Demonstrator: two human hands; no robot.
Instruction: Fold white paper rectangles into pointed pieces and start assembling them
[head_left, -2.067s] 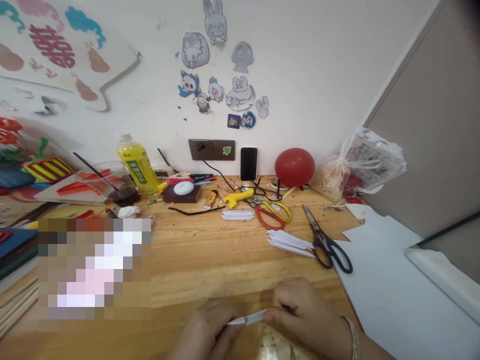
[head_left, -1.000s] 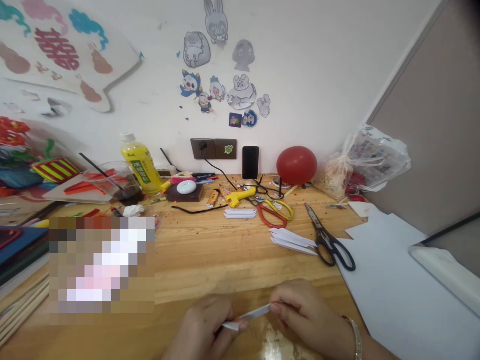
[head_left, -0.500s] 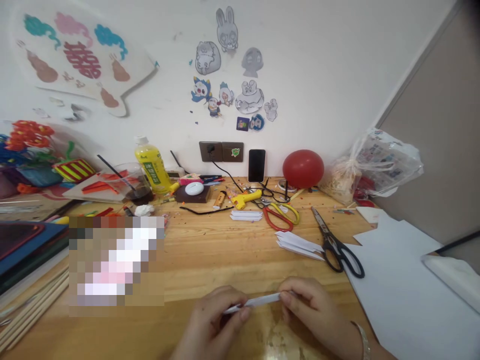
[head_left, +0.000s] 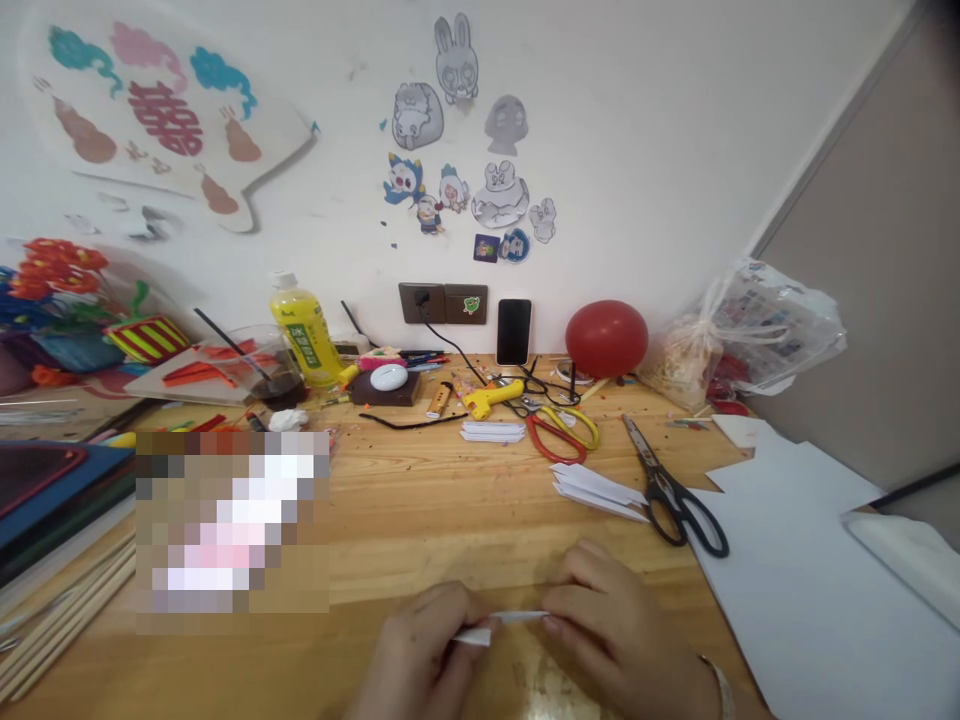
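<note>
Near the front edge of the wooden table [head_left: 420, 520], a narrow strip of folded white paper [head_left: 519, 616] stretches between my two hands. My left hand [head_left: 427, 640] pinches its left part, where a short white flap [head_left: 474, 636] sticks out below the fingers. The fingers of my right hand [head_left: 615, 620] are closed on the strip's right end. Several folded white strips [head_left: 596, 490] lie beyond my right hand, beside the black-handled scissors [head_left: 675, 505]. More small folded strips [head_left: 492, 431] lie farther back.
White paper sheets [head_left: 817, 570] cover the right side. Red-and-yellow-handled scissors [head_left: 562, 435], a yellow glue gun [head_left: 493, 398], a phone [head_left: 514, 332] and a red balloon [head_left: 606, 338] are at the back. A yellow drink bottle [head_left: 305, 330] and wooden sticks [head_left: 71, 620] are at left.
The strip between my hands has turned more level and shows a thinner edge. My right hand has shifted slightly left with its fingers turned further down, and a white flap now shows below my left fingers.
</note>
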